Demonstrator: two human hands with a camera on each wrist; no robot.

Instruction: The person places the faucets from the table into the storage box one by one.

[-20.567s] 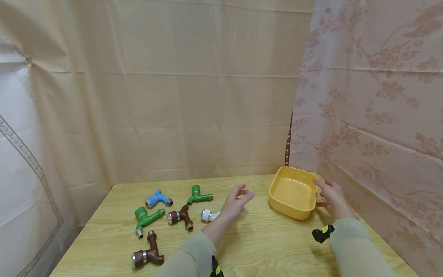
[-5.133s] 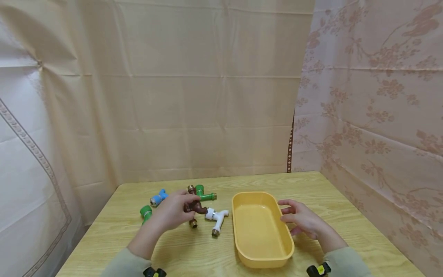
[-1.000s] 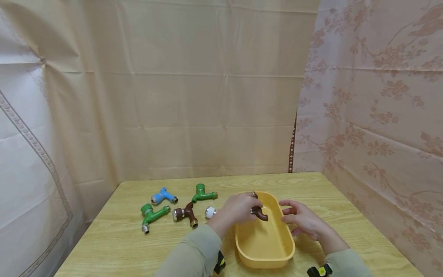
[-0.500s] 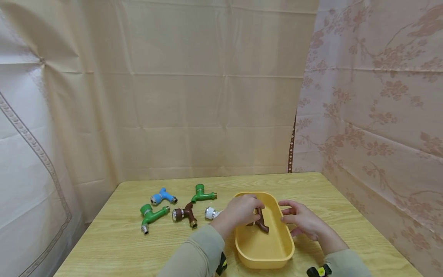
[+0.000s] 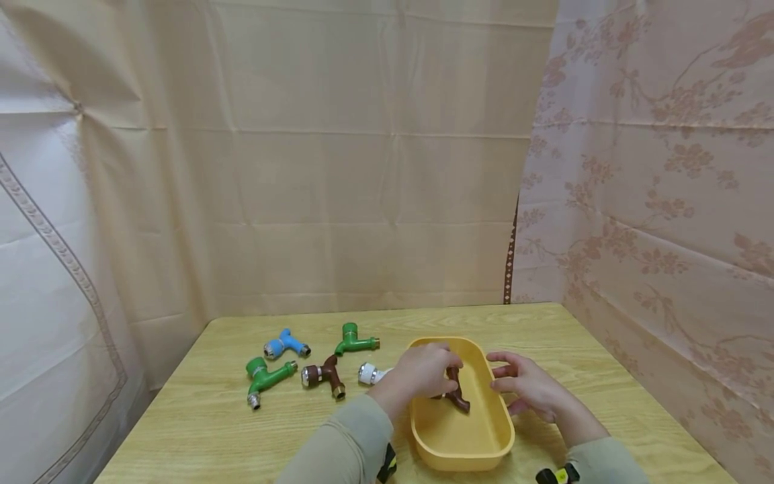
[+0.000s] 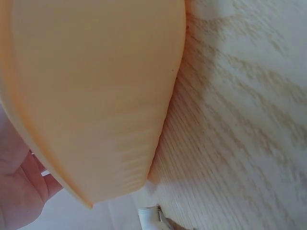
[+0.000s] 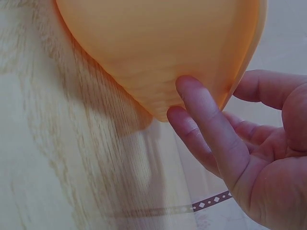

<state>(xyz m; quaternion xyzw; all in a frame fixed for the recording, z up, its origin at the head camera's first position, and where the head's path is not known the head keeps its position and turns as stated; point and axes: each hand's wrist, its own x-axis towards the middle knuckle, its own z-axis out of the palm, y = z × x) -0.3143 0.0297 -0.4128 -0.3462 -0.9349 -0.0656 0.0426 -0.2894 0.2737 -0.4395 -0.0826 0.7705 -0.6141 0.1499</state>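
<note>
In the head view a yellow plastic tub [image 5: 462, 464] stands on the table right of centre. My left hand [image 5: 423, 371] reaches over its left rim, fingers curled about a dark brown tap [image 5: 459, 396] low inside. The tap's spout points toward the near right; its knob end is hidden by the hand. The left wrist view shows the tub's outer wall [image 6: 96, 96], with part of the left hand behind the rim. My right hand [image 5: 532, 386] is at the tub's right side, fingers spread, fingertips [image 7: 189, 86] at the outer wall.
Left of the tub lie a white tap [image 5: 370, 374], partly behind the left arm, another brown tap [image 5: 329, 375], a blue tap [image 5: 287, 344] and two green taps, one nearer [image 5: 266, 380] and one farther [image 5: 353, 339]. Curtains hang behind the table [image 5: 199, 430].
My left hand has lowered the brown tap into the tub from above it, and the spout has swung toward me. Earlier, the tub was shifted left and this tap lifted from the table. The right hand keeps its place.
</note>
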